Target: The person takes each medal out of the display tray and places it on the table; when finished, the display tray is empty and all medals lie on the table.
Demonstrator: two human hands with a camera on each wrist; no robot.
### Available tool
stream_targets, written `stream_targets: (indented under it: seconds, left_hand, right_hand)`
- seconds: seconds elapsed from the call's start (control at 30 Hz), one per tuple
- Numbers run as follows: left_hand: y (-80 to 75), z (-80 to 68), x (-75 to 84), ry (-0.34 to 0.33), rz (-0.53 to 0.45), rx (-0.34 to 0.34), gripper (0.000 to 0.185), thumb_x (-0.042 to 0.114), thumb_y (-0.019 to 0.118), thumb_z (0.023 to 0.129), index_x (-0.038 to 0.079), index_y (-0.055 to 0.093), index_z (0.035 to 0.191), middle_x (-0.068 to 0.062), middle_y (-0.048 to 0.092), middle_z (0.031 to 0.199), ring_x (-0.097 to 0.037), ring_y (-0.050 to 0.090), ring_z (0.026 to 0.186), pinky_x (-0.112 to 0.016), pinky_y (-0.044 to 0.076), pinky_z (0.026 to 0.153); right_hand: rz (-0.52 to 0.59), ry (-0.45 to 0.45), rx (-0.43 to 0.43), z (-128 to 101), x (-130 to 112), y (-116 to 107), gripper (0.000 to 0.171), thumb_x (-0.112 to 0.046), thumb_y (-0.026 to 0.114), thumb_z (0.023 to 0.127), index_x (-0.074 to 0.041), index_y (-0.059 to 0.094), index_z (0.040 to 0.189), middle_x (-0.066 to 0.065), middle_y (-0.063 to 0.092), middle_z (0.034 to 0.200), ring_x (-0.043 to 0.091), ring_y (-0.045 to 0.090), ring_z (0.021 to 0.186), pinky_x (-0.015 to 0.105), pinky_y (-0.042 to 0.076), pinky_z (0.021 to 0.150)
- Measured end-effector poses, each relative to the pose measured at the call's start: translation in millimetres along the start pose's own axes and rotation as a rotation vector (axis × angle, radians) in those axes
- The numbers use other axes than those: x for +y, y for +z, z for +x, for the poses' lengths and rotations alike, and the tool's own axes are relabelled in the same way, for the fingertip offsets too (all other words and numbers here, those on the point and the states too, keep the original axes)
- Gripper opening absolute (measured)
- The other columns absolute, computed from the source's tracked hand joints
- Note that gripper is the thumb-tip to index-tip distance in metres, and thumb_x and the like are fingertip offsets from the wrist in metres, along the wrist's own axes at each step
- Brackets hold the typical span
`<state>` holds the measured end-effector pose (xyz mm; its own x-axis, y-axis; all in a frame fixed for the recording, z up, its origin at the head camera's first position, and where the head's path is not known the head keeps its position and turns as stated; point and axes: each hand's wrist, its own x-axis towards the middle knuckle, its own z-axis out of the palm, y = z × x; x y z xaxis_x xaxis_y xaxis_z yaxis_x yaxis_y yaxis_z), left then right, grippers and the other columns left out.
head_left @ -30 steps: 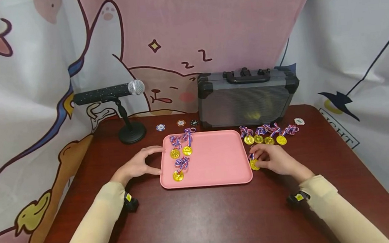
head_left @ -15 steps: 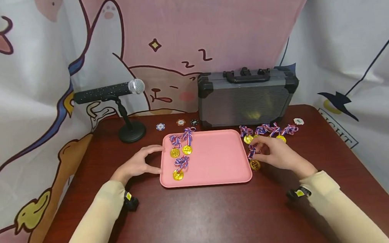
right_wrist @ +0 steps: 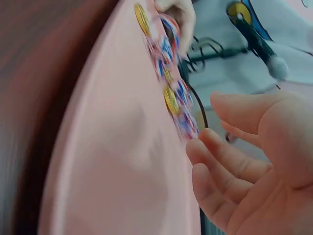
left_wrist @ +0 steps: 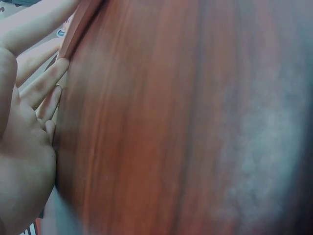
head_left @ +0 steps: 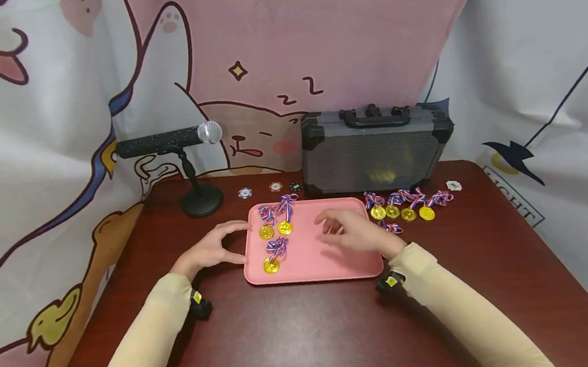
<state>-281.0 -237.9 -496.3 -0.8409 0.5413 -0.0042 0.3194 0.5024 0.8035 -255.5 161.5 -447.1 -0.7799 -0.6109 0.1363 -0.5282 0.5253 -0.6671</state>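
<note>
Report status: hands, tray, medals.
Left hand at left edge of pink tray. Right hand empty above it. Three medals on tray. No obstruction seen.

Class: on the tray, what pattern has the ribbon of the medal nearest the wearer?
The ribbon is striped red, white and blue; the head view shows it best.

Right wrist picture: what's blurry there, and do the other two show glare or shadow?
Right wrist: medals and pink tray are soft and smeared, the right hand crisper; left wrist: pale glare lies toward the right of the table; head: mostly sharp, faint sheen on the table, a yellowish reflection on the case, a soft shadow on the tray.
</note>
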Motion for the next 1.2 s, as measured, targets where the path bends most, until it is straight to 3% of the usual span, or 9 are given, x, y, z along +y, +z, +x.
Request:
stream_targets:
  seconds: [0.33,0.63,0.77,0.93,1.07,1.2]
  left_hand:
    - [-0.9,1.9,-1.1,0.026,-0.003,0.002,0.084,0.027,0.097,0.074,0.016,0.061,0.148,-0.008,0.051,0.157,-0.033,0.036,0.15,-0.065,0.023,0.123]
    - [-0.8,0.6,-1.7,0.027,0.004,0.002,0.083,0.026,0.097,0.074,0.015,0.061,0.148,-0.008,0.051,0.157,-0.033,0.036,0.15,-0.064,0.024,0.123]
    - [-1.3,0.7,0.4,0.022,-0.003,0.001,0.083,0.027,0.097,0.074,0.016,0.061,0.148,-0.008,0.05,0.158,-0.033,0.035,0.15,-0.065,0.023,0.123]
    - [-1.0,1.1,0.9,0.008,-0.013,0.004,0.082,0.026,0.097,0.075,0.017,0.061,0.148,-0.008,0.05,0.158,-0.032,0.035,0.15,-0.066,0.022,0.123]
    - [-0.1,0.7,0.0,0.012,-0.027,0.009,0.081,0.022,0.096,0.075,0.015,0.061,0.147,-0.01,0.051,0.157,-0.034,0.036,0.149,-0.067,0.022,0.123]
    - [0.3,-0.1,0.5,0.01,-0.031,0.007,0.081,0.021,0.096,0.076,0.014,0.061,0.148,-0.011,0.05,0.157,-0.035,0.036,0.149,-0.068,0.022,0.122]
  right_hand:
    - [0.072,-0.089,-0.161,40,-42,51,0.041,-0.013,0.079,0.096,-0.005,0.066,0.134,-0.004,0.074,0.086,0.006,0.07,0.081,0.027,0.06,0.08]
    - [-0.03,-0.095,-0.312,55,-51,75,0.044,-0.02,0.077,0.097,-0.013,0.064,0.139,-0.006,0.075,0.095,0.002,0.066,0.078,0.024,0.053,0.075]
    - [-0.119,-0.111,-0.325,57,-50,82,0.041,-0.022,0.076,0.097,-0.014,0.067,0.136,-0.005,0.071,0.091,0.004,0.059,0.075,0.023,0.05,0.074]
    - [-0.195,-0.133,-0.317,56,-54,86,0.023,-0.021,0.077,0.097,-0.015,0.071,0.119,-0.005,0.063,0.08,0.006,0.056,0.072,0.024,0.047,0.069]
    - [-0.223,-0.146,-0.316,52,-60,85,0.017,-0.019,0.077,0.097,-0.014,0.069,0.11,-0.003,0.064,0.083,0.009,0.058,0.075,0.025,0.048,0.071]
    - [-0.267,-0.126,-0.32,44,-63,83,0.022,-0.02,0.078,0.097,-0.015,0.07,0.116,-0.002,0.069,0.096,0.011,0.057,0.086,0.027,0.05,0.079]
